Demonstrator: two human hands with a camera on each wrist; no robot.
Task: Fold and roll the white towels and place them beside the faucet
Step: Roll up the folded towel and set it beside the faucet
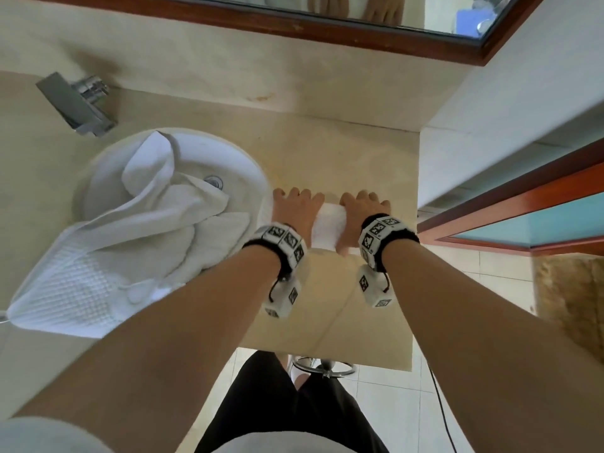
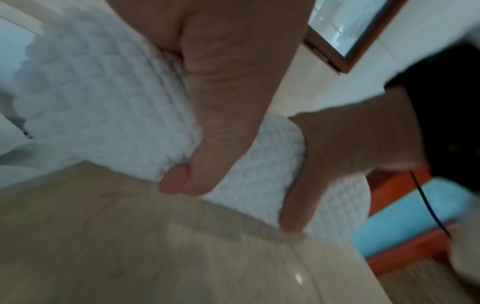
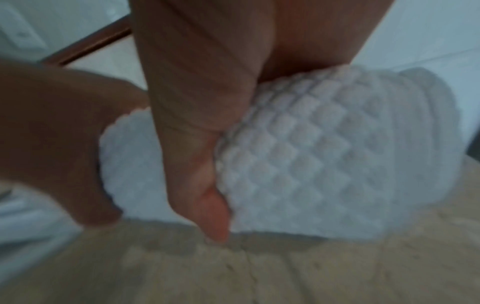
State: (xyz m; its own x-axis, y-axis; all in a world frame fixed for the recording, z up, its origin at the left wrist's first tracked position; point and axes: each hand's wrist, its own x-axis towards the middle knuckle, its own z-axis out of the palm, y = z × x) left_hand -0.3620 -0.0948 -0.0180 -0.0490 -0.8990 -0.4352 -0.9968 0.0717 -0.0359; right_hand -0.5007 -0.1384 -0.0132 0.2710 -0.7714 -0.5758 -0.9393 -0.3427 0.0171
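Observation:
A rolled white waffle towel lies on the beige counter, just right of the sink. My left hand grips its left end and my right hand grips its right end, fingers curled over the top. The left wrist view shows the roll with my left thumb against its near side. My right thumb lies against the roll in the right wrist view. Loose white towels lie crumpled in the round sink; one hangs over its front rim. The chrome faucet stands at the back left.
A wood-framed mirror runs along the back wall. A white wall bounds the counter on the right, with a wooden door frame beyond. Bare counter lies behind the roll. A chrome ring sits below the counter's front edge.

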